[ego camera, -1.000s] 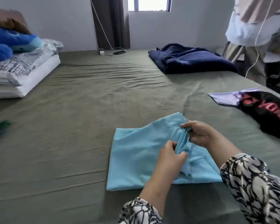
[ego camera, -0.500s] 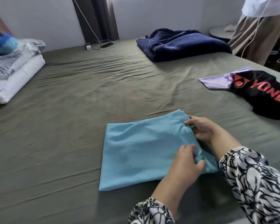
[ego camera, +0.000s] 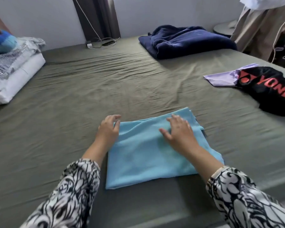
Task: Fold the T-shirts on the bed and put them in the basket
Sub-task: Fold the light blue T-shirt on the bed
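You are looking down at a wide bed [ego camera: 122, 89] covered in an olive-green sheet, which fills most of the view. At the far edge lies a crumpled navy blanket [ego camera: 186, 41]. To your right, well apart from your hands, a black T-shirt [ego camera: 270, 91] with red lettering rests partly over a lilac T-shirt [ego camera: 220, 79]. No basket is in view. Directly in front of you, a light blue T-shirt [ego camera: 148, 153] lies folded into a flat rectangle. Your right hand [ego camera: 178, 130] rests on its far half, fingers spread and flat, gripping nothing. Your left hand [ego camera: 109, 129] sits at its far left corner, fingers loosely extended, also gripping nothing. The fabric looks thin, soft and light, likely to slump, so take hold along the two side edges.
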